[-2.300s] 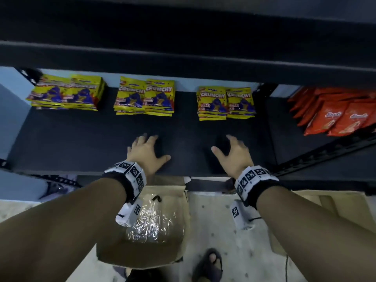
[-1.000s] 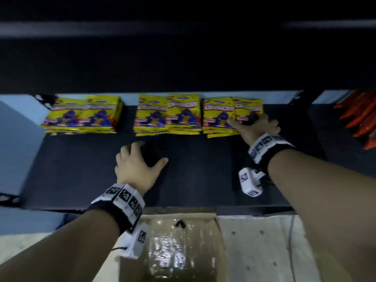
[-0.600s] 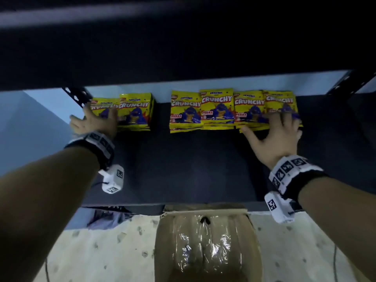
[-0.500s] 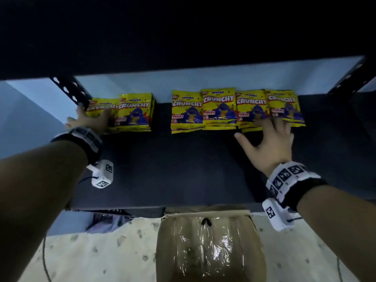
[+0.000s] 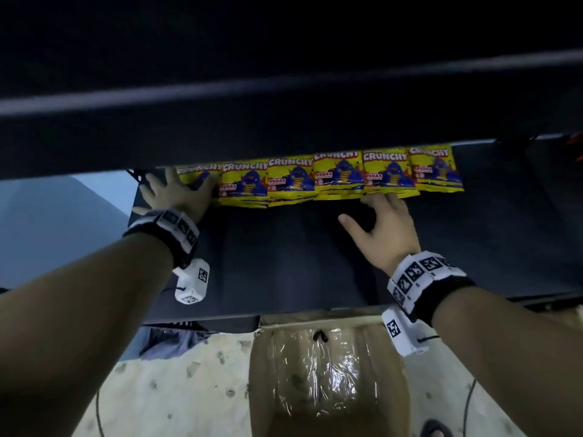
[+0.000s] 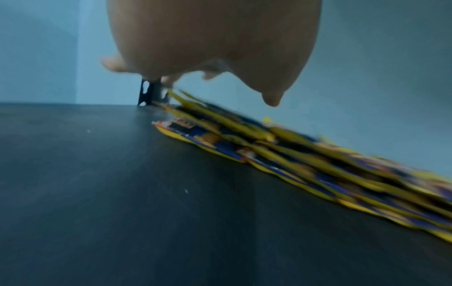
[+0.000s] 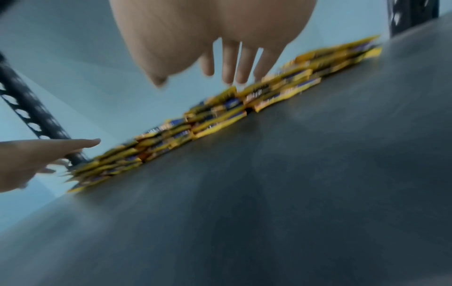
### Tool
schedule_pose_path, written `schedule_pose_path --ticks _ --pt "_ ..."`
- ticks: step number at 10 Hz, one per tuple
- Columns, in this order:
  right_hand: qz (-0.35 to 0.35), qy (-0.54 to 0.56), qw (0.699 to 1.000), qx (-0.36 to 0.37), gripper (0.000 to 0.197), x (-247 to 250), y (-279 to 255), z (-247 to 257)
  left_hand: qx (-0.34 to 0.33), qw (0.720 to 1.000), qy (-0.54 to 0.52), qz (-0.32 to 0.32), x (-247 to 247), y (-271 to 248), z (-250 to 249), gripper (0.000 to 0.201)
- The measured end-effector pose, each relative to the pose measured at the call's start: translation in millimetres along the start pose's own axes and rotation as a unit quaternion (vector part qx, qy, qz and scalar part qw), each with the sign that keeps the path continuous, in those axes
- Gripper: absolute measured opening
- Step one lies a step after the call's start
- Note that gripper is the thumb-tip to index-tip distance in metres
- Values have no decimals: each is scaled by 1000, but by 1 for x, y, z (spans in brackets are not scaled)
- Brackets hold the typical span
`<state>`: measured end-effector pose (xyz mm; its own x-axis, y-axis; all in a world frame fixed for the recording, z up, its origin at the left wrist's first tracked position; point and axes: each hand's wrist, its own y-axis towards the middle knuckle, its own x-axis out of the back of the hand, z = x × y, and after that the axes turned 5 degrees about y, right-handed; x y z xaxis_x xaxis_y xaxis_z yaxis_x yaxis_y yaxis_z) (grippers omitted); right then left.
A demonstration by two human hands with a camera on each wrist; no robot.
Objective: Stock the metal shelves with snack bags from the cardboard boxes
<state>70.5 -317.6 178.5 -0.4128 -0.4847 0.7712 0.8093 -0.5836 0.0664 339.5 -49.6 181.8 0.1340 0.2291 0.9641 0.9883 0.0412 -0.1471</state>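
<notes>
Several stacks of yellow Crunchy snack bags [image 5: 318, 178] lie side by side in one unbroken row along the back of the dark metal shelf [image 5: 284, 266]. My left hand [image 5: 172, 192] lies with spread, straight fingers against the row's left end; in the left wrist view its fingertips [image 6: 166, 80] touch the top bags [image 6: 244, 133]. My right hand [image 5: 383, 212] rests on the shelf, its straight fingers [image 7: 229, 65] touching the front edge of the bags [image 7: 281, 91] right of the middle. Neither hand holds anything.
An open cardboard box [image 5: 262, 361] lined with clear plastic stands on the floor below the shelf's front edge. The upper shelf [image 5: 284, 89] hangs low overhead. A perforated upright post [image 7: 26, 108] stands at the back left corner. A sandalled foot [image 5: 437, 430] shows beside the box.
The left stacks have slid right and the gaps between the stacks have closed. My left hand followed them right; my right hand has drawn back to the bags' front edge.
</notes>
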Motion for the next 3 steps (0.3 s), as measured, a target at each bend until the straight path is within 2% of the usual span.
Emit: schedule_pose_path --ticks 1,2,3 --pt "73 2 997 6 31 30 -20 2 -126 989 -13 -70 1 -58 9 94" --pt "231 -65 971 -16 20 80 -54 11 -258 958 -104 66 17 -142 20 52" --pt "365 -47 930 11 22 161 -102 47 -331 914 -64 225 43 -246 63 11"
